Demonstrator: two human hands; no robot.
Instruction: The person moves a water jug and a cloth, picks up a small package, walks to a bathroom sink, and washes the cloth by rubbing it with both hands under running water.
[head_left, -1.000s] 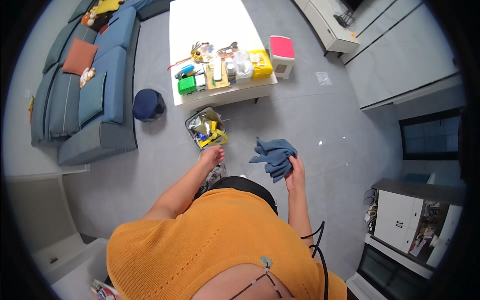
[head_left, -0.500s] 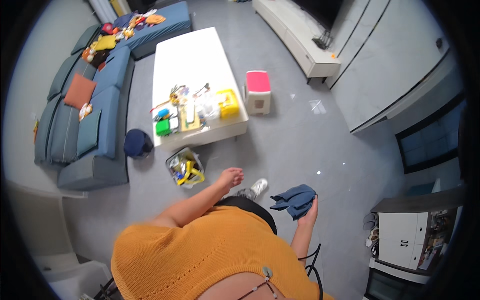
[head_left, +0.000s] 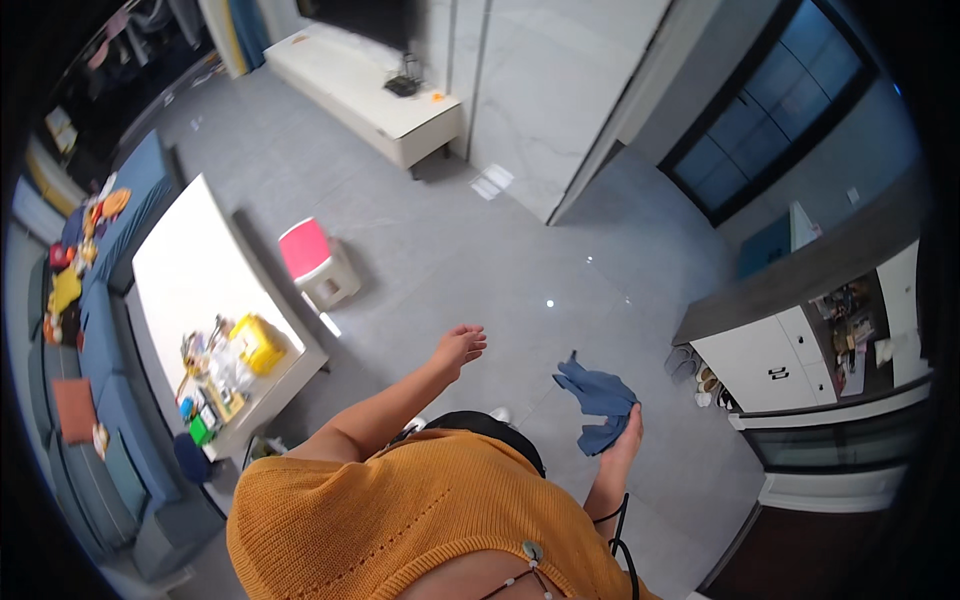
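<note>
My right hand (head_left: pixel 628 437) is closed on the edge of a dark blue-grey cloth (head_left: pixel 602 396), which hangs in loose folds to the left of the fingers. In front of my body, my left hand (head_left: pixel 460 347) is held out over the grey tiled floor. Its fingers are loosely stretched and apart, with nothing in them. The cloth and my left hand do not touch. Part of my right palm is hidden behind the cloth.
At the left, a white table (head_left: pixel 200 270) bears toys and a yellow box (head_left: pixel 257 345). A pink-topped stool (head_left: pixel 318 262) stands beside it, with a blue sofa (head_left: pixel 100 340) beyond. A low white cabinet (head_left: pixel 370 105) lies ahead; shoes (head_left: pixel 708 385) sit by a cabinet (head_left: pixel 765 360) at right.
My view and body have turned to the right, so the table and sofa now lie farther left. The cloth has swung and spread in my right hand. My left hand stays empty.
</note>
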